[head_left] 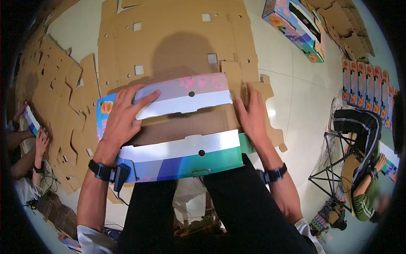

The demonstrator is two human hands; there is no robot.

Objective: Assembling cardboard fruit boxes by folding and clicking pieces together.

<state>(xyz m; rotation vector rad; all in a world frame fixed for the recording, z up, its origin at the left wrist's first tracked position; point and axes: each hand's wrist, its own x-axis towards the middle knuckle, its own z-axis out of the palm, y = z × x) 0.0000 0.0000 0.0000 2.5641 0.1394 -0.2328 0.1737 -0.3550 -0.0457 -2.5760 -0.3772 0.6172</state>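
Note:
A partly folded cardboard box (182, 163) rests across my lap, its long top side uncovered. Its outside is printed in blue, purple, green and pink, and its inside is brown. My left hand (122, 112) grips the left end, the fingers over the end panel and far flap (207, 82). At the right end, my right hand (253, 116) presses on a brown end flap with its fingers stretched out. The near wall (211, 150) has a white edge strip and a round hole. Part of the right end is hidden under my right hand.
A large flat cardboard sheet (182, 21) lies ahead on the floor, with more cut sheets (50, 101) at left. A finished printed box (296, 31) stands far right. Further right are several upright printed boxes (366, 84) and a folding stool (338, 148). Co-workers handle cardboard at both sides.

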